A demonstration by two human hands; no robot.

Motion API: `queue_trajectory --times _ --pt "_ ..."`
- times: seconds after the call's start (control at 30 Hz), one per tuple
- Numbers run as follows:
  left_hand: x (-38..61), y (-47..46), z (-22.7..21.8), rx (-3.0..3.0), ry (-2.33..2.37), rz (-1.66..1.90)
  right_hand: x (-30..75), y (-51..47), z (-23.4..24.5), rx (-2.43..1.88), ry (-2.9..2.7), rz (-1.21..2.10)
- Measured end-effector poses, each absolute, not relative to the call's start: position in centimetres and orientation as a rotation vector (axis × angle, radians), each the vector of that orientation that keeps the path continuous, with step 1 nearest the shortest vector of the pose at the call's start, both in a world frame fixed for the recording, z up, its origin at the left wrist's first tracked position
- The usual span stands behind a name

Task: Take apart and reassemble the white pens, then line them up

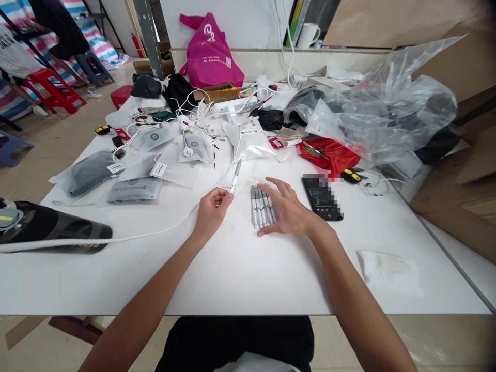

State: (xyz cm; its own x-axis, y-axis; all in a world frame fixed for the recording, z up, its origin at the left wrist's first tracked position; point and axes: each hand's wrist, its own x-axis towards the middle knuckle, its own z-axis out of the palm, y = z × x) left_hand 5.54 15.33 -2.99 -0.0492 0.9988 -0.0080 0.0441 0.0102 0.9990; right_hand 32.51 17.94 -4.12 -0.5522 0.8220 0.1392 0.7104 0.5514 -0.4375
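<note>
Between the fingertips of my left hand [212, 209] is a white pen with a grey end [236, 175], its grey end pointing away from me. My right hand [289, 209] is spread, fingers apart, over the right side of a row of similar grey-and-white pens [257, 206]. Several pens lie side by side on the white table, partly hidden by that hand; whether its fingers touch them I cannot tell. To the right of this hand lies a black phone [321, 199] with its screen partly pixelated.
Plastic-wrapped packages [134, 191] and a white cable [163, 231] lie at the left, near a dark cylinder [77, 227]. A white pouch [251, 139], a red bag [329, 155] and clear plastic [387, 108] crowd the back. A folded white cloth or packet [389, 271] lies front right.
</note>
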Motion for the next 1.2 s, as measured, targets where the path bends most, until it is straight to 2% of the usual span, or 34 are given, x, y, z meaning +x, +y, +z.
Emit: queue_trajectory --times 0.3,0.87,1.2 --pt "5.4 15.5 -3.0 1.054 1.024 1.261 32.6 18.1 -4.0 -1.3 -2.458 0.48" --pt "6.1 15.2 -3.5 1.1 0.939 1.248 32.4 17.8 -3.3 -1.375 -2.477 0.553" --pt "6.2 15.0 -4.2 1.265 0.979 1.158 30.6 17.2 -3.4 -0.98 -2.26 0.465"
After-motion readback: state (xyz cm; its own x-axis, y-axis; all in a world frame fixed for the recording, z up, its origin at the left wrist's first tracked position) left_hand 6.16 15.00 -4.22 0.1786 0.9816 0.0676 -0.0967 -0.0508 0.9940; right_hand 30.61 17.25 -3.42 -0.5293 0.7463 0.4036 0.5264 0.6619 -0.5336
